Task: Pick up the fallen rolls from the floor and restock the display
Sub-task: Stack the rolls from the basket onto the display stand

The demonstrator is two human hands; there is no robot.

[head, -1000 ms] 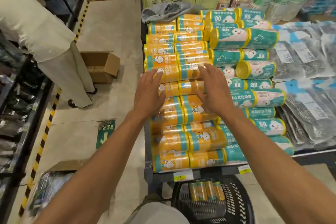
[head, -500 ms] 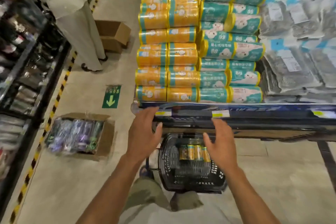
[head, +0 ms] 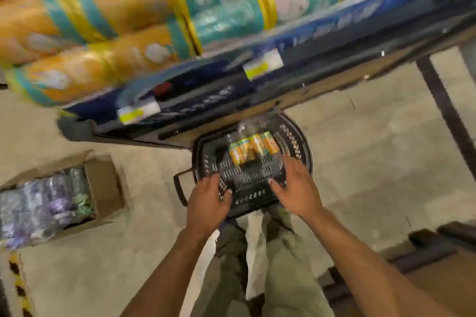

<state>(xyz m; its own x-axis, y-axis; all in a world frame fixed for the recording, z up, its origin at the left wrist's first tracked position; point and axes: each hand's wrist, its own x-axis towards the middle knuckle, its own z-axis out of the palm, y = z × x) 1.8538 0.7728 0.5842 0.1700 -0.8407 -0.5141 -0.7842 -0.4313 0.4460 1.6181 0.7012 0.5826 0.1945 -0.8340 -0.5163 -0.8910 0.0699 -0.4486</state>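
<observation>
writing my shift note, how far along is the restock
Done: the display is packed with stacked rolls, orange and teal. In hand: nothing yet; the left hand and right hand reach open over the black basket on the floor. Left: the four orange rolls in it need lifting onto the display.

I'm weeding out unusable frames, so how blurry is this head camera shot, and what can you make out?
Head view: strong motion blur smears the display rolls and price tags; the basket, its orange rolls, the left hand and right hand are soft but readable.
</observation>
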